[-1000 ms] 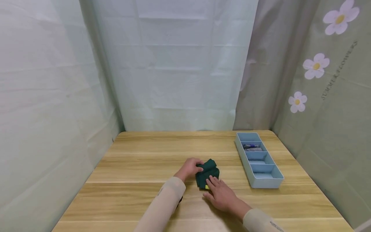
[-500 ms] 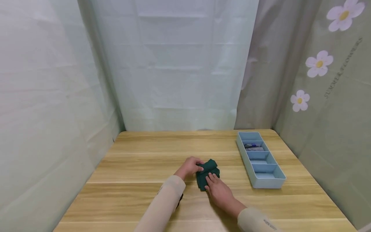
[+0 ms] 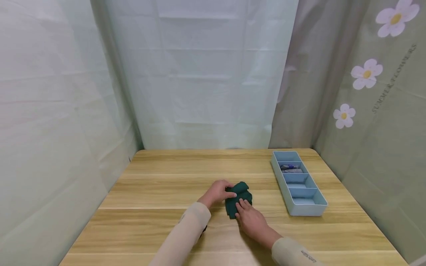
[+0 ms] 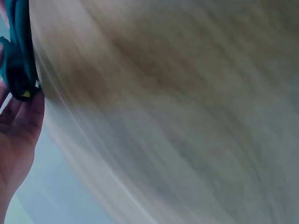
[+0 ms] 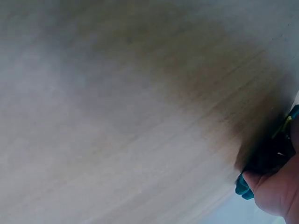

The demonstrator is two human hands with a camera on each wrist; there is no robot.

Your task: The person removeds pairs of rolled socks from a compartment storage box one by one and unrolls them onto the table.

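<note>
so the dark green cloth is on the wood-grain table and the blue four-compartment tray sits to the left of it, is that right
Wrong side: the head view shows the blue four-compartment tray to the right of the dark green cloth. The cloth is on the wood-grain table, as you say.

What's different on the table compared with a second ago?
The right hand has slid slightly farther onto the green cloth, and the yellow patch at its near edge no longer shows in the head view. The left hand has pushed its thumb slightly farther over the cloth. Nothing was let go. The blue tray and its contents stayed put.
</note>
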